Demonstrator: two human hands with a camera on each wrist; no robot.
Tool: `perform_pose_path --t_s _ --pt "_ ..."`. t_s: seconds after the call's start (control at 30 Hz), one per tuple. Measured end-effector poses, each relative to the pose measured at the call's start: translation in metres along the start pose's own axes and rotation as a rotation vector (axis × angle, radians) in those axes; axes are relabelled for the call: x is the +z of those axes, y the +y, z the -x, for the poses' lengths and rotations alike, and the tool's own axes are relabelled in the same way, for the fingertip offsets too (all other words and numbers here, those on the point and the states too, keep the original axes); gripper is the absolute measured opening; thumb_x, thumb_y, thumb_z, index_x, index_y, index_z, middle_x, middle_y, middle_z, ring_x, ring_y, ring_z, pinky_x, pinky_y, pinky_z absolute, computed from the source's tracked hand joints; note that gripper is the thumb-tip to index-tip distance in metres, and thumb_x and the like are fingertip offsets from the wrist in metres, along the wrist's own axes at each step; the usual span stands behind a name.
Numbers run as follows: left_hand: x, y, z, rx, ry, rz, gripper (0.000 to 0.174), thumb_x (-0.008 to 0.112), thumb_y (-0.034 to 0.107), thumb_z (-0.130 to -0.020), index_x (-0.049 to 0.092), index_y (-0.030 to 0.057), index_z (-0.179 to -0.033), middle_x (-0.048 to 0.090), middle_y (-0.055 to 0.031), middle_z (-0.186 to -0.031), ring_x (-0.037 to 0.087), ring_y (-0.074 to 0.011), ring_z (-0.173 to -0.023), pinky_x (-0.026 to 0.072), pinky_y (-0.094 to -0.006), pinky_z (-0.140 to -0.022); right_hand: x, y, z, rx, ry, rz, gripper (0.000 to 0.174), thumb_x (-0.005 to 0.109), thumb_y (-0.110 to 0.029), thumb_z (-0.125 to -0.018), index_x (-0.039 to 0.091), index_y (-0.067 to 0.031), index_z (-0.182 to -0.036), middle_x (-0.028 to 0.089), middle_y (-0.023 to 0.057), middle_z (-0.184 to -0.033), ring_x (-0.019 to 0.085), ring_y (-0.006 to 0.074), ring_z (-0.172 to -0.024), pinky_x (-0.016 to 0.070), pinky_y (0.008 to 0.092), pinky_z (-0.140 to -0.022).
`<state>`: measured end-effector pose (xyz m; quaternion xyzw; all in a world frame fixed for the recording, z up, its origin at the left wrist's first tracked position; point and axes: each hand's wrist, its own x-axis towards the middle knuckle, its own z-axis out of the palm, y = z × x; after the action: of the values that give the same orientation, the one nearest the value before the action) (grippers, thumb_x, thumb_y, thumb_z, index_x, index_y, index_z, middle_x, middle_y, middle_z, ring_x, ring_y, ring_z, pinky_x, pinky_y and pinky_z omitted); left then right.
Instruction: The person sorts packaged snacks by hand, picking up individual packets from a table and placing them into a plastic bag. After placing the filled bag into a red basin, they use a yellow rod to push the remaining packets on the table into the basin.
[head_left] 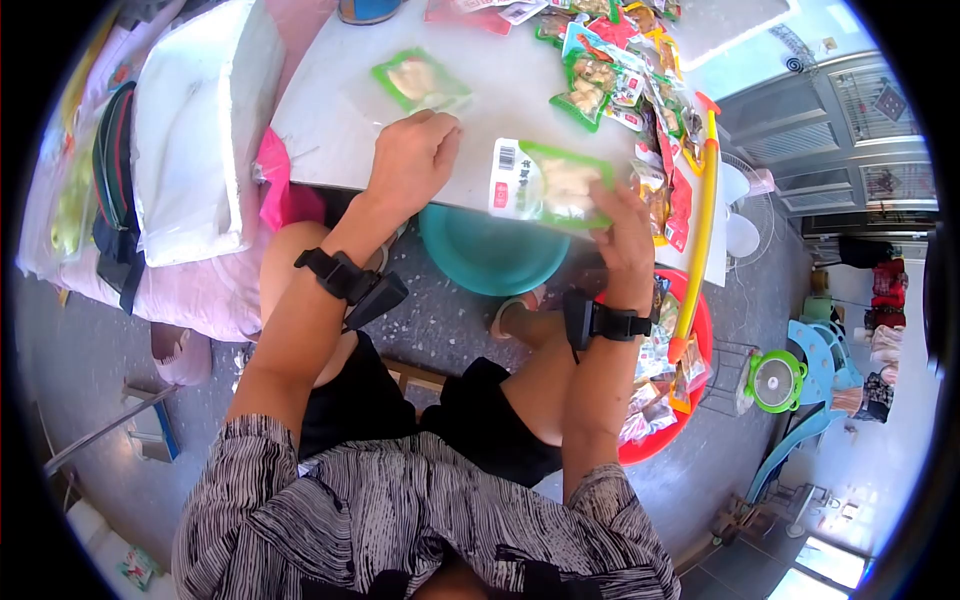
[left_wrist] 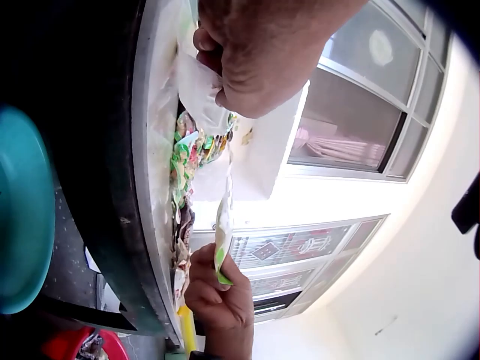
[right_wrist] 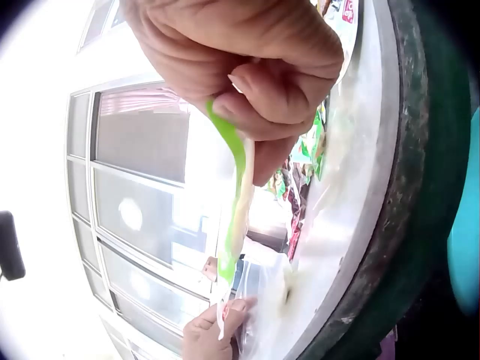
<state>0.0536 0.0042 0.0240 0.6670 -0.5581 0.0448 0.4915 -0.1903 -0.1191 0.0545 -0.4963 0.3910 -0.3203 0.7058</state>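
My right hand (head_left: 622,225) grips a green-and-white food packet (head_left: 560,182) by its right end, above the front edge of the white table (head_left: 500,110). Pale pieces show through its window, and a barcode is on the white end. Seen edge-on in the right wrist view, the packet (right_wrist: 238,202) hangs from curled fingers. My left hand (head_left: 412,165), fingers curled, pinches a clear plastic bag (left_wrist: 201,90) over the table. Just beyond its knuckles lies another green-edged packet (head_left: 413,78) with pale contents, clear plastic around it.
Several colourful snack packets (head_left: 600,80) are heaped at the table's right side, beside a yellow tube (head_left: 705,220). Below stand a teal basin (head_left: 490,255) and a red tub (head_left: 690,400) of packets. A white foam box (head_left: 200,130) sits on the left.
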Motion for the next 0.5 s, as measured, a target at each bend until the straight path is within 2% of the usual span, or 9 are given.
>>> perform_pose_path --t_s 0.13,0.23,0.33,0.43,0.47,0.5 --pt "0.003 0.001 0.0 0.014 -0.038 -0.031 0.01 0.064 0.003 -0.08 0.064 -0.0009 -0.089 0.063 -0.0157 -0.077 0.06 -0.0287 -0.059 0.0464 -0.0355 -0.054 0.003 -0.006 0.001 -0.036 0.041 0.16 0.016 0.069 -0.014 -0.085 0.066 -0.0021 -0.095 0.056 -0.0035 -0.065 0.038 0.0002 -0.047 0.0244 0.0178 -0.041" --pt "0.006 0.0 0.002 0.018 -0.046 -0.053 0.01 0.065 0.003 -0.079 0.064 -0.0007 -0.088 0.063 -0.0156 -0.077 0.06 -0.0288 -0.059 0.0465 -0.0356 -0.054 0.003 -0.022 -0.006 -0.064 -0.003 0.503 0.027 0.071 -0.015 -0.082 0.065 0.0006 -0.103 0.061 -0.0015 -0.071 0.047 0.0022 -0.052 0.0355 0.0186 -0.046" --pt "0.006 0.002 0.002 0.037 -0.057 -0.051 0.01 0.065 0.003 -0.078 0.063 -0.0003 -0.087 0.063 -0.0161 -0.078 0.06 -0.0298 -0.059 0.0471 -0.0364 -0.054 0.008 0.006 -0.033 -0.481 0.152 0.545 0.042 0.073 -0.016 -0.08 0.059 0.0031 -0.114 0.065 0.0105 -0.094 0.061 0.0165 -0.076 0.0493 0.0274 -0.067" --pt "0.006 0.004 0.003 0.061 -0.058 -0.05 0.009 0.065 0.004 -0.078 0.063 0.0002 -0.086 0.063 -0.0163 -0.08 0.06 -0.0309 -0.06 0.0478 -0.0372 -0.055 0.025 0.012 -0.036 -1.074 0.38 1.107 0.053 0.073 -0.016 -0.077 0.052 0.0038 -0.122 0.055 0.0224 -0.121 0.055 0.0332 -0.109 0.0451 0.0401 -0.091" --pt "0.007 0.004 0.004 0.058 -0.063 -0.06 0.009 0.065 0.004 -0.078 0.063 0.0003 -0.086 0.063 -0.0164 -0.08 0.06 -0.0311 -0.06 0.0481 -0.0374 -0.056 0.031 0.016 -0.029 -0.965 0.242 1.056 0.063 0.075 -0.021 -0.073 0.049 0.0022 -0.126 0.044 0.0271 -0.133 0.042 0.0417 -0.123 0.0364 0.0471 -0.1" --pt "0.008 0.004 0.004 0.053 -0.066 -0.069 0.009 0.065 0.004 -0.078 0.064 0.0005 -0.086 0.063 -0.0164 -0.081 0.061 -0.0313 -0.061 0.0484 -0.0375 -0.056 0.041 0.02 -0.019 -0.933 0.155 1.139 0.069 0.077 -0.023 -0.071 0.047 0.001 -0.128 0.042 0.0257 -0.135 0.041 0.042 -0.124 0.036 0.0511 -0.099"
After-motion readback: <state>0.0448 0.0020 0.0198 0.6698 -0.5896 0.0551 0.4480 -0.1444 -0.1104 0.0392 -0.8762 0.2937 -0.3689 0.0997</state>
